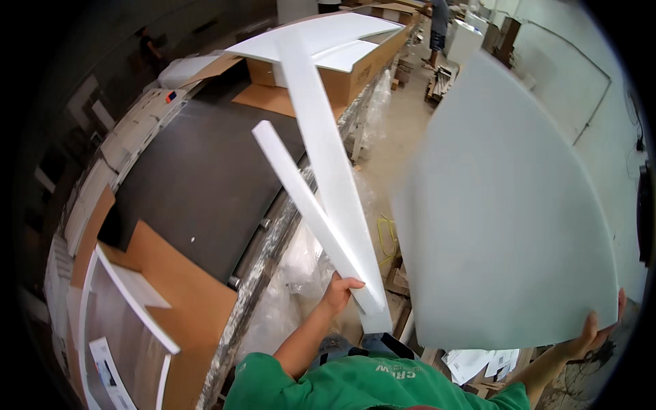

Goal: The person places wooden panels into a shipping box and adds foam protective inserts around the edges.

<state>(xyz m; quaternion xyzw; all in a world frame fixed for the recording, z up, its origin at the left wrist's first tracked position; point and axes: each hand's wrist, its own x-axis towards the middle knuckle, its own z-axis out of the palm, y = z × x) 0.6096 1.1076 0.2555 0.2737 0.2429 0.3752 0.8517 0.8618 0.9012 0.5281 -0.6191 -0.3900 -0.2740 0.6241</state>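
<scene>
My left hand (337, 292) is closed around the lower part of a short white strip (307, 212). A longer, wider white strip (328, 150) lies against it, and both look like foam and fan out upward. Whether my fingers also grip the longer strip is hidden. At the right, my right hand (596, 335) grips the lower right corner of a large, flat, pale panel (506, 219), thumb on the near face and fingers around the edge. The panel stands upright in the air, and its left edge is blurred.
A dark conveyor belt (212, 157) runs along my left. An open carton (184, 301) with white-edged panels sits at its near end; another carton (362, 78) with white sheets is farther along. Papers (471, 362) and plastic film (266, 321) lie below. A person (439, 31) stands far off.
</scene>
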